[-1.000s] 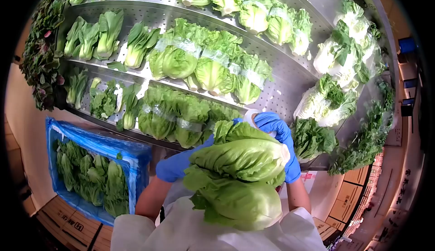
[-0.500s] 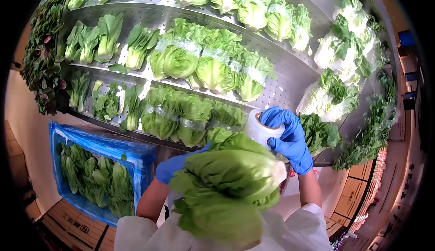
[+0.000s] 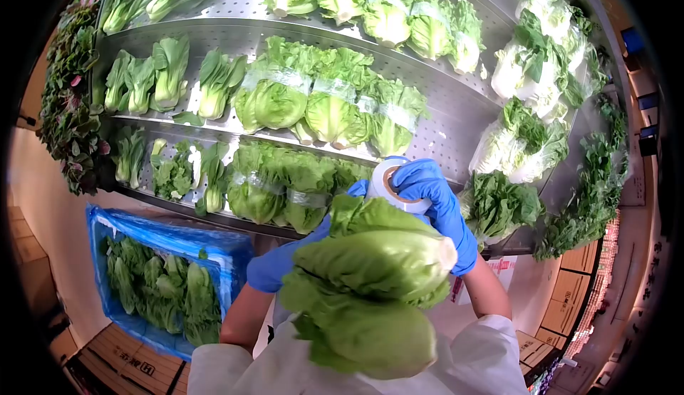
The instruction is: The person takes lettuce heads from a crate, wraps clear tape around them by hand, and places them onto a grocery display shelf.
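Two heads of green lettuce [image 3: 377,260] are held in front of my chest, one above the other, with a pale cut stem toward the right. My left hand [image 3: 281,263], in a blue glove, is behind them at the left and appears to grip them. Most of its fingers are covered by leaves, though some blue glove shows beside the roll. My gloved right hand [image 3: 438,199] grips a roll of clear wrapping film [image 3: 377,187], with fingers at its cardboard core. The roll sits just beyond the upper lettuce leaves.
Ahead is a perforated metal shelf [image 3: 456,128] bearing film-banded lettuces [image 3: 331,113], bok choy [image 3: 169,74] and napa cabbages [image 3: 516,146]. At lower left, a blue-lined crate [image 3: 239,256] holds more leafy greens. Cardboard boxes [image 3: 570,295] stand at lower right.
My right hand and the film roll have moved left, closer to my left hand. More of the left glove shows near the roll. The lettuce has shifted slightly right, its stem tilting up.
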A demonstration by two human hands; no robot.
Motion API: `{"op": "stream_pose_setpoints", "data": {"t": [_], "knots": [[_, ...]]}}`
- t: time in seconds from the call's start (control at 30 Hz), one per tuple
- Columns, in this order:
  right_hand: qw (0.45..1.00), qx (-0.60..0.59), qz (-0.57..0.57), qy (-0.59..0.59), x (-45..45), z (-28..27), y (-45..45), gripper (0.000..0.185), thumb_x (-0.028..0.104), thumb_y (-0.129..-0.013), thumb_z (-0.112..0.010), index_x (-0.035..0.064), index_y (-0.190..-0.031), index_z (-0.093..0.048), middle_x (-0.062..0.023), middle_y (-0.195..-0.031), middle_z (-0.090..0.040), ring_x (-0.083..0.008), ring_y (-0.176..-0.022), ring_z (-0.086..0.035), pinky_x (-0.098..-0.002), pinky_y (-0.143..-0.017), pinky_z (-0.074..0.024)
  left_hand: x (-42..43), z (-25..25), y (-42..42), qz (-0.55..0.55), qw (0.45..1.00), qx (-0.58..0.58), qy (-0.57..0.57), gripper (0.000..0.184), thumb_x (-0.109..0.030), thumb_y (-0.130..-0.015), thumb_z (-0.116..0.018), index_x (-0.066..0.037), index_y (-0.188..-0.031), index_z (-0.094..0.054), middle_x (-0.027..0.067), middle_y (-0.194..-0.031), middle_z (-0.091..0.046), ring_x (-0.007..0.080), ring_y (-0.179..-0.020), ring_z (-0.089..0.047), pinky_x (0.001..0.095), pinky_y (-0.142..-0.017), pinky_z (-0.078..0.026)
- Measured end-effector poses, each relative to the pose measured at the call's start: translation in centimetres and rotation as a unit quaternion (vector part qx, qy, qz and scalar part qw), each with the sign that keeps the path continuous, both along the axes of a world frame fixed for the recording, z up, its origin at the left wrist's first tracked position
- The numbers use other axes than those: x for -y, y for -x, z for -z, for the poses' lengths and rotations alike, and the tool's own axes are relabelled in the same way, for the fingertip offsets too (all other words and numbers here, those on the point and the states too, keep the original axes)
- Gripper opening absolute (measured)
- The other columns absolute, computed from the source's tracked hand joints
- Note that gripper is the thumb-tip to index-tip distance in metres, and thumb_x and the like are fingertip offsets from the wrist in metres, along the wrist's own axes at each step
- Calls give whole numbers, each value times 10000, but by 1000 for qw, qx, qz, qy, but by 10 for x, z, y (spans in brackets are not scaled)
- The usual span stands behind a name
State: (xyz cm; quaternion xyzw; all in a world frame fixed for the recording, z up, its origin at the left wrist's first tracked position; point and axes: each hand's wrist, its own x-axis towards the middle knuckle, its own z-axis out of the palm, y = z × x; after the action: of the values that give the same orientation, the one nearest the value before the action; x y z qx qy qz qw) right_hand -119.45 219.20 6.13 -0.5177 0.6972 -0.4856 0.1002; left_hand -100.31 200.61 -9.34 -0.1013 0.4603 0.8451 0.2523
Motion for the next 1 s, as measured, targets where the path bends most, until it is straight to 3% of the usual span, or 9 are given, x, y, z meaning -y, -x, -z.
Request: {"op": "stream_pose_setpoints", "data": {"t": [0.1,0.4,0.57,0.67,0.77,0.83,0.9,0.97,1.0], "knots": [[999,-32,7,20,0,9,1,253,12,-732,-607,48,-948,-481,-125,-946,-513,-291,-885,-493,-377,-831,-384,-2,-1,6,17,995,-56,79,427,-205,-946,-292,-51,-1341,-248,97,-1251,-434,159,-1095,-461,286,-953,-363],[999,-53,1,-8,-6,10,9,281,17,-691,-619,44,-940,-490,-120,-935,-517,-287,-899,-492,-363,-833,-388,-11,-83,67,-7,929,-368,29,684,-207,-856,-506,-53,-1378,-90,108,-1371,-259,167,-1234,-287,285,-1025,-209],[998,-24,52,-9,-6,9,4,256,11,-711,-606,15,-942,-497,-118,-944,-515,-263,-915,-491,-344,-834,-388,-7,-66,48,13,962,-271,-20,710,-174,-844,-534,-37,-1380,-89,123,-1379,-260,193,-1265,-259,281,-1034,-193],[968,191,156,34,-7,8,1,162,42,-783,-584,-7,-912,-498,-93,-930,-526,-180,-904,-490,-293,-835,-377,-8,-42,30,0,991,-116,-73,682,-145,-826,-548,-25,-1367,-151,125,-1363,-290,209,-1256,-276,288,-1031,-203],[885,236,398,48,-21,-4,-10,45,42,-816,-510,10,-848,-505,-47,-841,-497,-104,-777,-457,-239,-735,-372,-16,-5,5,-68,965,-204,148,628,-105,-789,-583,-16,-1329,-274,102,-1347,-319,190,-1213,-340,293,-1000,-279],[852,195,480,82,-27,-25,-28,49,56,-813,-488,11,-823,-505,-33,-797,-479,-85,-722,-436,-225,-687,-367,-15,-49,9,-140,957,-192,168,513,-115,-813,-551,-7,-1264,-332,96,-1225,-399,174,-1100,-412,296,-915,-349],[867,94,478,105,-24,-44,-53,121,124,-807,-513,4,-814,-501,-44,-770,-487,-109,-705,-447,-245,-665,-380,-8,-93,20,-212,940,-178,197,405,-126,-838,-519,3,-1200,-391,89,-1104,-480,158,-987,-484,299,-830,-420],[928,148,322,115,-24,-62,-70,275,255,-830,-528,-15,-799,-482,-90,-747,-495,-161,-694,-451,-278,-690,-380,-5,-101,36,-251,929,-171,213,357,-131,-850,-504,8,-1168,-420,86,-1043,-520,150,-930,-520,300,-787,-455],[934,158,305,97,-15,-67,-75,281,259,-804,-556,-11,-787,-479,-94,-736,-493,-161,-683,-444,-285,-693,-378,-6,-100,45,-292,954,-39,52,407,-85,-773,-589,-3,-1144,-441,55,-1022,-547,135,-904,-535,279,-772,-458]]}}
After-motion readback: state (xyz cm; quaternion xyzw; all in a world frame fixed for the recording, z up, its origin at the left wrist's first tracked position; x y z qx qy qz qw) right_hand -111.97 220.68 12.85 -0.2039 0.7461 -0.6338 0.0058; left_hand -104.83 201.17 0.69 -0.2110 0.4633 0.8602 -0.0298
